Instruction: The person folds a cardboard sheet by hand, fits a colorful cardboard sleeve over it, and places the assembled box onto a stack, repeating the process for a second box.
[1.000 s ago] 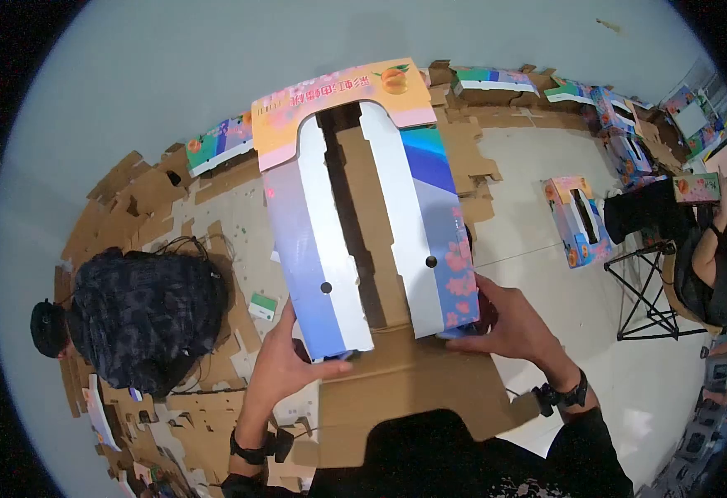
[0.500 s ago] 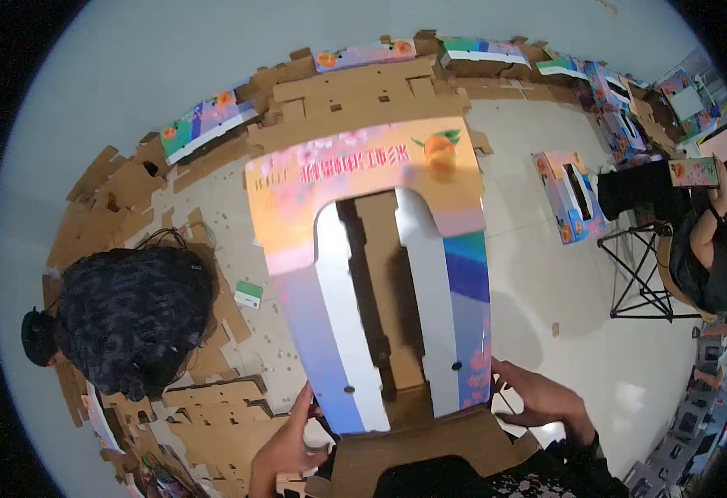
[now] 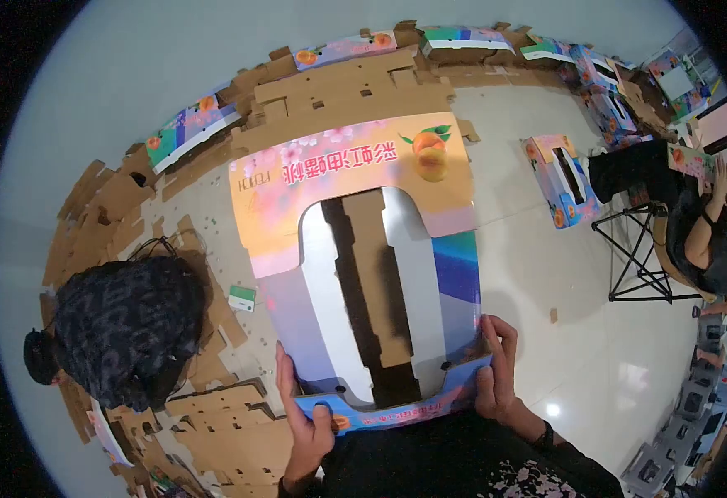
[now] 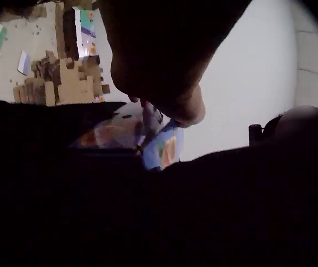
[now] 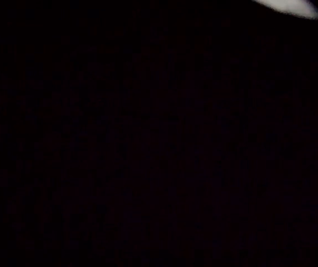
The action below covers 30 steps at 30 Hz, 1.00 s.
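Observation:
A printed cardboard fruit box point(image 3: 276, 224) with peach pictures fills the middle of the head view. Its far end flap is folded over the top, and a long slot between white inner edges shows the brown inside. At the near left corner my left hand point(image 3: 303, 427) grips it, thumb on the near end flap point(image 3: 405, 413) and fingers along the side. The right hand point(image 3: 500, 373) holds the near right corner, thumb against that same flap. In the left wrist view the left hand point(image 4: 159, 67) is dark above the box's printed corner point(image 4: 167, 147). The right wrist view is almost wholly black.
Flattened brown cardboard point(image 3: 330, 91) and more printed boxes point(image 3: 193, 129) line the wall. A dark backpack point(image 3: 131, 328) lies at left. To the right, another box point(image 3: 561, 178) stands on the tiled floor near a seated person point(image 3: 699, 224) on a folding stool point(image 3: 649, 257).
The near end flap, brown side showing earlier, is now folded up with its print showing. My hands have shifted onto it from the box's sides. The box sits lower in view than at first.

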Available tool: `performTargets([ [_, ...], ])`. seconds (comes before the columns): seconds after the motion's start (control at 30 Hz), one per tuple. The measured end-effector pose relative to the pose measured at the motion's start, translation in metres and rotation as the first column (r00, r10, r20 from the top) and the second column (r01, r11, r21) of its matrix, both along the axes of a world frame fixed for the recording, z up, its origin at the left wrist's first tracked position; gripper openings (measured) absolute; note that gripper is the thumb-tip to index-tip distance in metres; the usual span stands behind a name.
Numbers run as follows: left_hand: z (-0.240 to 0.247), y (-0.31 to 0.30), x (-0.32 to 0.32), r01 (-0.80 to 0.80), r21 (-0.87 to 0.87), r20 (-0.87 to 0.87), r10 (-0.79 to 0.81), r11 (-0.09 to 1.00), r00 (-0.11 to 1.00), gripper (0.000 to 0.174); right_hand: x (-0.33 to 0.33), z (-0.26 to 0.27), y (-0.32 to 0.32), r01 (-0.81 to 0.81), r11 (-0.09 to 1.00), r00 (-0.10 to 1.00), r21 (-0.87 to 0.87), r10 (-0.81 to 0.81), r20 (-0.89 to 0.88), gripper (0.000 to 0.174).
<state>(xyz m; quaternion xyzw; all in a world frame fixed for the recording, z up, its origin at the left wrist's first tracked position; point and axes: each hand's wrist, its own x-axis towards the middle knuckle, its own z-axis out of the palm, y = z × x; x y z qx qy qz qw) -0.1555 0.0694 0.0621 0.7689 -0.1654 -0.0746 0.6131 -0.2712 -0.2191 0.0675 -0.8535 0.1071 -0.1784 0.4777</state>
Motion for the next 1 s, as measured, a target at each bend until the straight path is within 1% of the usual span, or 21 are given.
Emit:
performTargets([
  [0.07, 0.002, -0.004, -0.003, 0.011, 0.007, -0.028, -0.010, 1.000, 1.000, 0.076, 0.001, 0.001, 0.000, -0.024, 1.000, 1.000, 0.000, 0.024, 0.012, 0.063],
  [0.17, 0.001, -0.012, -0.006, 0.013, -0.119, -0.088, -0.023, 0.993, 0.996, 0.078, -0.001, 0.006, 0.000, -0.029, 0.998, 1.000, 0.049, 0.029, -0.006, 0.063],
  [0.23, -0.009, -0.005, -0.009, 0.010, -0.074, -0.120, -0.019, 0.997, 0.993, 0.079, 0.000, 0.003, 0.005, -0.005, 0.995, 1.000, 0.096, 0.007, -0.017, 0.063],
  [0.27, -0.012, -0.002, -0.009, 0.012, -0.050, -0.138, -0.019, 0.999, 0.990, 0.080, 0.002, 0.002, 0.006, 0.000, 0.997, 1.000, 0.080, 0.000, -0.001, 0.062],
  [0.37, -0.012, -0.005, -0.011, -0.097, -0.074, -0.242, 0.076, 0.993, 0.967, 0.093, 0.006, 0.003, 0.006, 0.037, 0.998, 0.999, 0.042, -0.038, 0.023, 0.057],
  [0.47, 0.008, -0.019, -0.001, -0.087, -0.030, -0.223, 0.078, 0.996, 0.972, 0.088, 0.012, 0.008, 0.004, 0.065, 0.996, 0.998, 0.053, -0.066, 0.010, 0.050],
  [0.57, -0.008, -0.018, 0.002, -0.124, -0.062, -0.159, 0.113, 0.990, 0.981, 0.082, 0.015, 0.012, 0.004, 0.053, 0.993, 0.998, 0.110, -0.054, 0.009, 0.043],
  [0.63, -0.013, -0.015, 0.000, -0.116, -0.072, -0.135, 0.106, 0.991, 0.985, 0.077, 0.009, 0.005, 0.003, 0.040, 0.987, 0.998, 0.156, -0.046, 0.033, 0.039],
  [0.73, -0.020, -0.004, -0.010, -0.030, -0.060, -0.128, 0.022, 0.998, 0.991, 0.071, -0.002, -0.003, 0.006, 0.060, 0.986, 0.995, 0.158, -0.073, 0.072, 0.036],
  [0.83, -0.028, 0.005, -0.015, 0.027, -0.032, -0.115, -0.030, 0.999, 0.993, 0.064, -0.003, -0.004, 0.006, 0.051, 0.994, 0.997, 0.100, -0.057, 0.057, 0.034],
  [0.87, -0.031, 0.004, -0.015, 0.024, -0.026, -0.120, -0.027, 0.999, 0.992, 0.062, -0.003, -0.003, 0.006, 0.066, 0.989, 0.997, 0.136, -0.071, 0.033, 0.034],
  [0.93, -0.019, -0.017, -0.006, -0.105, -0.064, -0.185, 0.092, 0.992, 0.979, 0.065, 0.002, -0.004, 0.007, 0.093, 0.974, 0.996, 0.205, -0.093, -0.009, 0.036],
  [0.97, -0.015, -0.023, -0.003, -0.171, -0.078, -0.217, 0.150, 0.982, 0.965, 0.068, 0.006, -0.005, 0.008, 0.105, 0.955, 0.994, 0.279, -0.105, -0.016, 0.037],
  [1.0, -0.020, -0.018, -0.002, -0.162, -0.108, -0.305, 0.122, 0.981, 0.945, 0.076, 0.011, -0.006, 0.010, 0.122, 0.930, 0.992, 0.348, -0.122, -0.023, 0.038],
])
